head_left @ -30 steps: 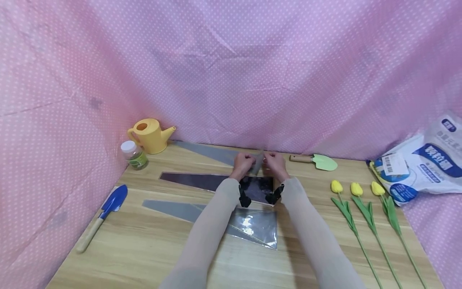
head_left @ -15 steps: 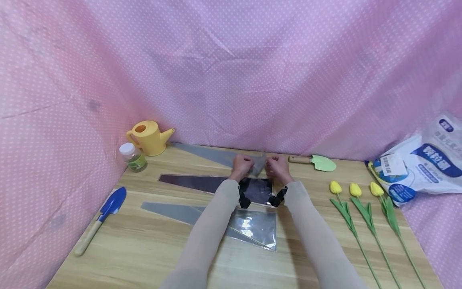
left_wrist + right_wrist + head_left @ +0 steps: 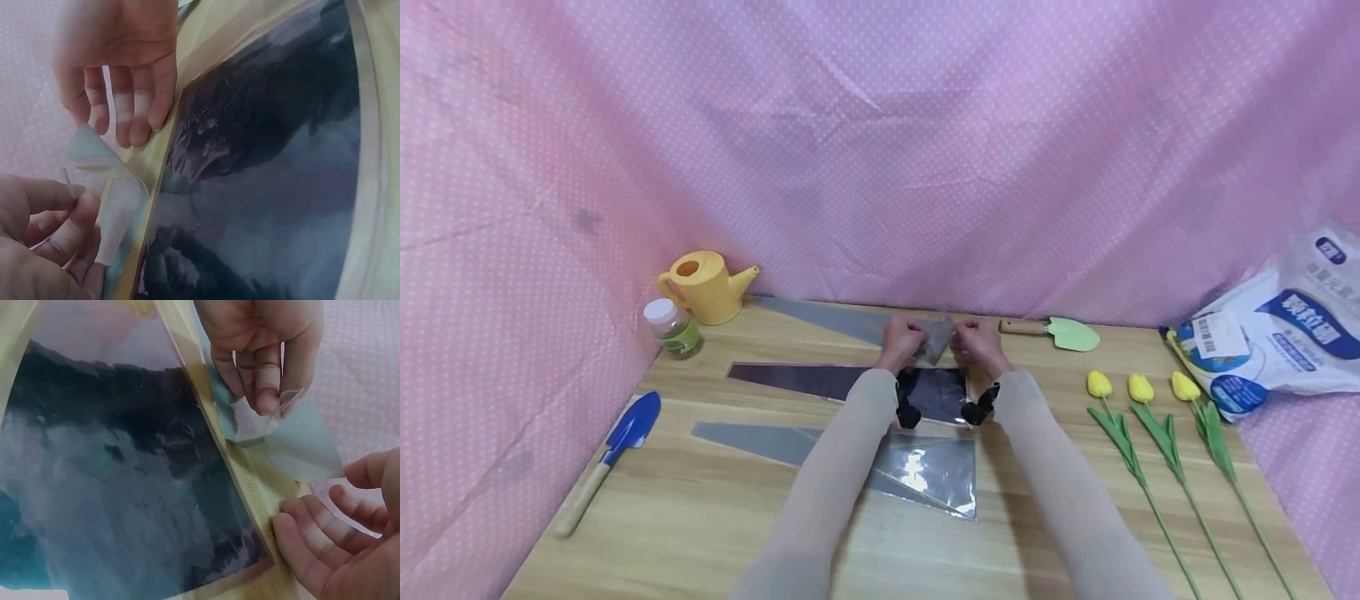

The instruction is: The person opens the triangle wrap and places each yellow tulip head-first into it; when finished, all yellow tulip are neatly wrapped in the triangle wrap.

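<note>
grey, see-through plastic makes up the back flower sleeve. it lies along the far edge of the wooden table, by the pink dotted cloth, and its wide end is bent up between the left hand and the right hand. the left hand pinches the thin film there. the right thumb is at the corner of the bent-up flap; you cannot tell if this hand pinches the corner or only touches it. the step in hand looks like pulling two thin sheets apart at the wide end. the next move seems to call for a soft, sure hold on each sheet and a slow pull, as thin film can stick. in front lies a dark flower sleeve, flat, and then a front grey sleeve, partly hidden by the left arm. a green trowel is near the right hand. farther right, three yellow tulips lie side by side near a big white bag. on the left are a yellow watering can, a jar with a white lid and a blue trowel.
</note>
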Available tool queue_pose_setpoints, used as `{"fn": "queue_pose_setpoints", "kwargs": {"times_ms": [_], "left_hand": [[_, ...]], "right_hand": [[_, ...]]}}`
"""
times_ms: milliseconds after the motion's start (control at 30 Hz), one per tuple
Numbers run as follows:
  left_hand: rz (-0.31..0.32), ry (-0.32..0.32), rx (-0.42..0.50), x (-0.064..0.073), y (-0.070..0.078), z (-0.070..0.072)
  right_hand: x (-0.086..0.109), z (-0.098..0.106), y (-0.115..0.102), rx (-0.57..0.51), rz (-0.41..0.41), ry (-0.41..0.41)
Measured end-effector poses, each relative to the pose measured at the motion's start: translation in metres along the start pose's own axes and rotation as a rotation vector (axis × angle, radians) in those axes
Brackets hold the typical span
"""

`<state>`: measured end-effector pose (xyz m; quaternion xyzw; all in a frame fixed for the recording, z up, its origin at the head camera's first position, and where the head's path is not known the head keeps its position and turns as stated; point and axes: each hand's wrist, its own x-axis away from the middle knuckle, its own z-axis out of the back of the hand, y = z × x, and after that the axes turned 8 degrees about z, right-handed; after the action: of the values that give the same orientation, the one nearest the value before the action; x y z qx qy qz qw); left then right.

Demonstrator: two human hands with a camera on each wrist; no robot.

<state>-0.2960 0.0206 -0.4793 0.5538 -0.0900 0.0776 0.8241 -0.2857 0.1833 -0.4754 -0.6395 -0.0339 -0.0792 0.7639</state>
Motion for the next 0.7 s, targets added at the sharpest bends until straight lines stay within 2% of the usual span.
{"fn": "queue_pose_setpoints", "kwargs": {"times_ms": [233, 333, 433, 600, 700], "left_hand": [[0.002, 0.005, -0.037, -0.001, -0.002, -0.002], [-0.015, 0.009, -0.074, 0.0, -0.002, -0.002], [-0.032, -0.01, -0.063, 0.001, -0.003, -0.003], [-0.04, -0.03, -0.023, 0.002, -0.004, -0.001], [-0.057, -0.019, -0.022, 0.003, -0.005, 0.001]], "right_hand": [[-0.001, -0.003, 0.001, 0.033, 0.018, -0.02], [0.0, -0.003, -0.001, 0.042, 0.0, -0.028], [0.003, -0.001, -0.003, 0.061, 0.007, -0.03], [0.012, 0.012, -0.011, 0.116, 0.061, -0.041], [0.021, 0.026, -0.018, 0.133, 0.076, -0.069]]}}
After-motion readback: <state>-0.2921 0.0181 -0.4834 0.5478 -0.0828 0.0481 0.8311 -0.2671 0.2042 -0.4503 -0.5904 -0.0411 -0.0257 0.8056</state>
